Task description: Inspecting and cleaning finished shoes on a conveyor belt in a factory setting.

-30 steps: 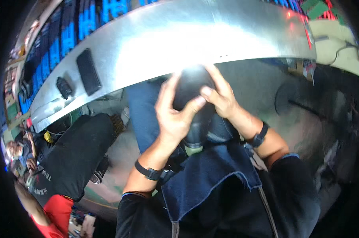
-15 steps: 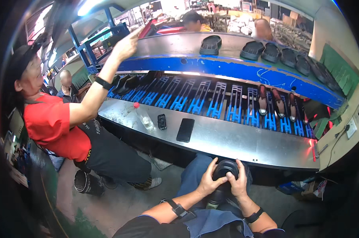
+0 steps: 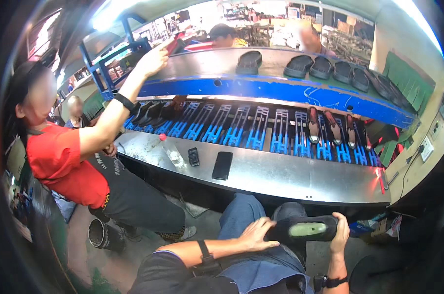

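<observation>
A black shoe lies sideways across my lap, its opening turned up. Inside it shows the pale green top of a shoe last, with a small dark hole in it. My right hand is closed around the shoe's right end, thumb on the near side and fingers at the far side. At the other end my left hand rests against the black surface, fingers bent over it and partly hidden. A black phone lies on the metal ledge in front of me.
On the ledge stand a clear bottle with a red cap and a small black item. Behind runs a blue rack holding several shoes. Black soles lie on the upper shelf. A co-worker in red reaches up at left, near a bucket.
The shoe has turned from pointing away from me to lying sideways, showing the green last. My right hand moved right to one end; my left hand slid toward the other.
</observation>
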`<move>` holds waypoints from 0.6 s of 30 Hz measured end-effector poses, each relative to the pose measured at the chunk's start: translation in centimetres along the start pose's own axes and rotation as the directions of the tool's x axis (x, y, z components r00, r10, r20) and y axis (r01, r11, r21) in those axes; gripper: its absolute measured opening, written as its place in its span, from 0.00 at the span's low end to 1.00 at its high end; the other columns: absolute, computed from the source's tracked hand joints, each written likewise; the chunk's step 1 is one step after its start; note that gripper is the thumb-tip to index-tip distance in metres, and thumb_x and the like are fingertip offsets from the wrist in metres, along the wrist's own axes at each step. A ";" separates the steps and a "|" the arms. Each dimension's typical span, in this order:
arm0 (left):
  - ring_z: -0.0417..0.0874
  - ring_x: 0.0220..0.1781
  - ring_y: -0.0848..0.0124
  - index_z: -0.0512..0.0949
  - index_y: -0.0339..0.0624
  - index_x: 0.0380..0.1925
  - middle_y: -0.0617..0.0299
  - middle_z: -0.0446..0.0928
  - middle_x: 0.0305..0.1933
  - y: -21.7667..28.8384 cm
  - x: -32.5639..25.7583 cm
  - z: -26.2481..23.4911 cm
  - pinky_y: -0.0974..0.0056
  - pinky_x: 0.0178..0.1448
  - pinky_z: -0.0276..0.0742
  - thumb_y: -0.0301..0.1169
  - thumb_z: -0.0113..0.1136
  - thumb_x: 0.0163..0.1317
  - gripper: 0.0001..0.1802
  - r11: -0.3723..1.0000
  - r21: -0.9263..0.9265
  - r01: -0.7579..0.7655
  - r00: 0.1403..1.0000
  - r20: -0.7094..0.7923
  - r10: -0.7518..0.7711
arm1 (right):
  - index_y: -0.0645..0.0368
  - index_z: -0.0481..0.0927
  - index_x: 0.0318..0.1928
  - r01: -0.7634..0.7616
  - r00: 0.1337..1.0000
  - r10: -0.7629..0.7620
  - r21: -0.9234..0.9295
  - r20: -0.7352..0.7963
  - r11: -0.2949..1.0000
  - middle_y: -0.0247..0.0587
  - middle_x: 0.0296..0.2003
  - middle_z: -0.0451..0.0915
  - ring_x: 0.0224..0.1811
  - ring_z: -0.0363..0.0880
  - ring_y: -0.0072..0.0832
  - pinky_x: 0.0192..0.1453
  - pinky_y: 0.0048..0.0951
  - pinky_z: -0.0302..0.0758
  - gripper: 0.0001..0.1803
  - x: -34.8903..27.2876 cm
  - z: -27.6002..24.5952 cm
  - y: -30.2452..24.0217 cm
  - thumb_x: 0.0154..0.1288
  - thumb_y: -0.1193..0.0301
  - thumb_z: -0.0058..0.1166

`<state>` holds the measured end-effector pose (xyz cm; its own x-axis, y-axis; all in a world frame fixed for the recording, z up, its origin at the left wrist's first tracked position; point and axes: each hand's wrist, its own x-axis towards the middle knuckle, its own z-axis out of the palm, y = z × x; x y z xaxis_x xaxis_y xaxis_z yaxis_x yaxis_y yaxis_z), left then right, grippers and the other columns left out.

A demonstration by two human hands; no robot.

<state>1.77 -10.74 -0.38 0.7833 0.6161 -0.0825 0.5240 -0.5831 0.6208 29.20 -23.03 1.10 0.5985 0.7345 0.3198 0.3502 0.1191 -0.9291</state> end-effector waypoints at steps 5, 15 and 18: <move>0.72 0.67 0.45 0.64 0.28 0.65 0.37 0.69 0.65 -0.3 6.9 0.8 0.50 0.71 0.67 0.49 0.75 0.50 0.50 0.930 -0.282 -0.236 0.972 -0.064 0.228 | 0.66 0.83 0.45 -0.381 0.923 0.382 0.231 0.045 0.895 0.41 0.46 0.83 0.51 0.78 0.28 0.61 0.30 0.70 0.25 4.0 3.8 5.2 0.79 0.56 0.40; 0.83 0.52 0.59 0.67 0.26 0.61 0.44 0.79 0.53 -26.0 29.2 -17.7 0.54 0.60 0.77 0.50 0.74 0.54 0.46 0.634 -0.728 0.261 0.696 -0.313 -0.646 | 0.60 0.64 0.71 0.090 0.972 0.087 -0.684 0.219 0.724 0.59 0.62 0.72 0.61 0.74 0.50 0.65 0.45 0.71 0.40 36.5 17.4 17.9 0.68 0.50 0.58; 0.83 0.51 0.61 0.72 0.34 0.56 0.49 0.82 0.46 -37.7 32.4 -23.6 0.57 0.57 0.79 0.35 0.71 0.60 0.28 0.855 -0.475 0.208 0.671 -0.566 -0.478 | 0.59 0.64 0.71 0.188 0.980 -0.047 -0.832 0.192 0.522 0.58 0.67 0.68 0.71 0.64 0.48 0.74 0.46 0.63 0.40 43.3 22.6 23.0 0.68 0.49 0.56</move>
<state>-0.50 43.73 -8.07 0.0856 0.9923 0.0892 0.4523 -0.1185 0.8840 46.90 26.66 -10.63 0.4318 0.8429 0.3211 0.8949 -0.3556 -0.2697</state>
